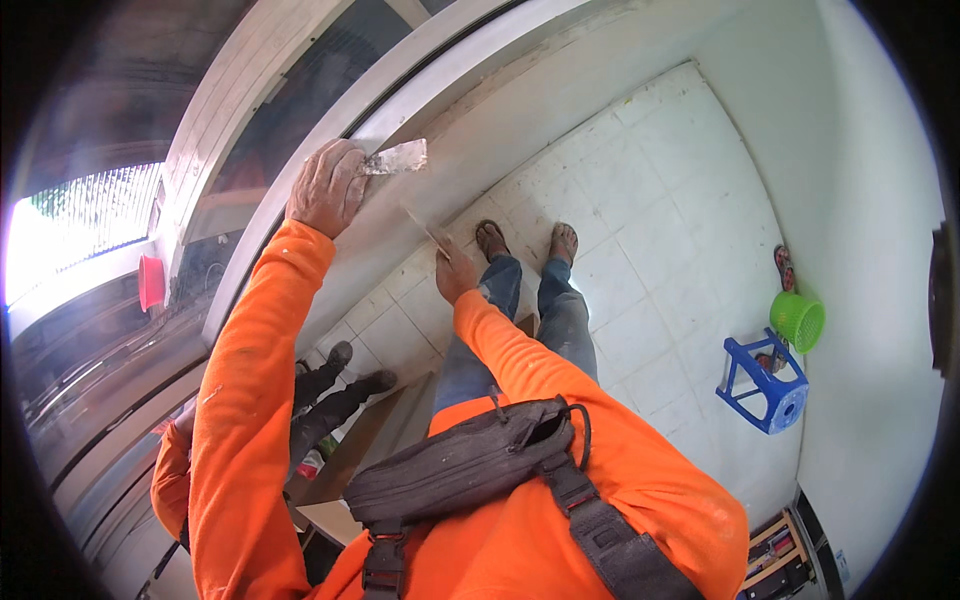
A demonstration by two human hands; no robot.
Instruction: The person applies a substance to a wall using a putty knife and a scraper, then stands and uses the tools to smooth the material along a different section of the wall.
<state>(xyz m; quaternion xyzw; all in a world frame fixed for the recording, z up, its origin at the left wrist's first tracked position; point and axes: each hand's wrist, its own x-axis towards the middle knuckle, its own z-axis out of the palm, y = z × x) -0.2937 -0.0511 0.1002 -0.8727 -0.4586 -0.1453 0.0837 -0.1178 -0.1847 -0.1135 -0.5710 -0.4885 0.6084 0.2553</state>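
Note:
My left hand [328,188], smeared with white, is raised beside the pale window frame. Its fingers are closed around a putty knife [398,157] with a broad, whitish-stained metal blade, close to the light wall [520,110]; I cannot tell whether the blade touches it. Lower and to the right, my right hand [457,272] grips a second thin, flat tool [428,228], seen nearly edge-on and looking like another putty knife. It points up and left toward the wall. Both handles are mostly hidden by my fingers.
Another person's legs [318,400] stand at lower left, near a brown board [375,435]. A blue plastic stool [765,385] and green basket [797,322] stand at right on the white tiles. A red container [151,282] is beyond the window frame at left.

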